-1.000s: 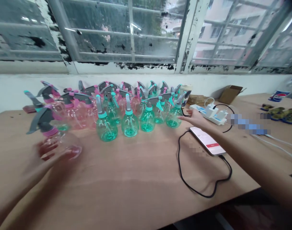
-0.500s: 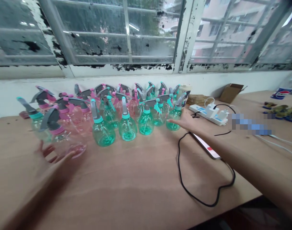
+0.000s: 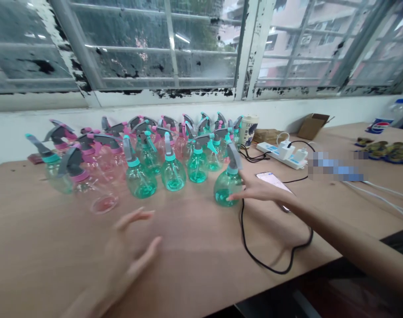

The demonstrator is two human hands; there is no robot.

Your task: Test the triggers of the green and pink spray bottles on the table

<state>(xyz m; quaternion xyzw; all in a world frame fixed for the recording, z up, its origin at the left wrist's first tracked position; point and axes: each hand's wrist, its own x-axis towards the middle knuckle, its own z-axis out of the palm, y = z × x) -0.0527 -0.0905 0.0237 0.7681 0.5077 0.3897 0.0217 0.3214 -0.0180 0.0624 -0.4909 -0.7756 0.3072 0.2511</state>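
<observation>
My right hand is wrapped round a green spray bottle with a grey and teal trigger head, at the front right of the group. My left hand, slightly blurred, hovers over the table with thumb and fingers apart and nothing between them. Beyond it a pink spray bottle leans, its round base turned partly toward me. To the right of that, another green spray bottle stands upright. Several more pink and green spray bottles crowd together behind these, partly hiding one another.
A phone with a black cable lies by my right forearm. Behind it are a white power strip with chargers, a printed cup and a small cardboard box. The wall and windows bound the wooden table at the back.
My left hand has left the pink bottle and moved right and nearer. My right hand has brought the green bottle out of the group, toward me and slightly left.
</observation>
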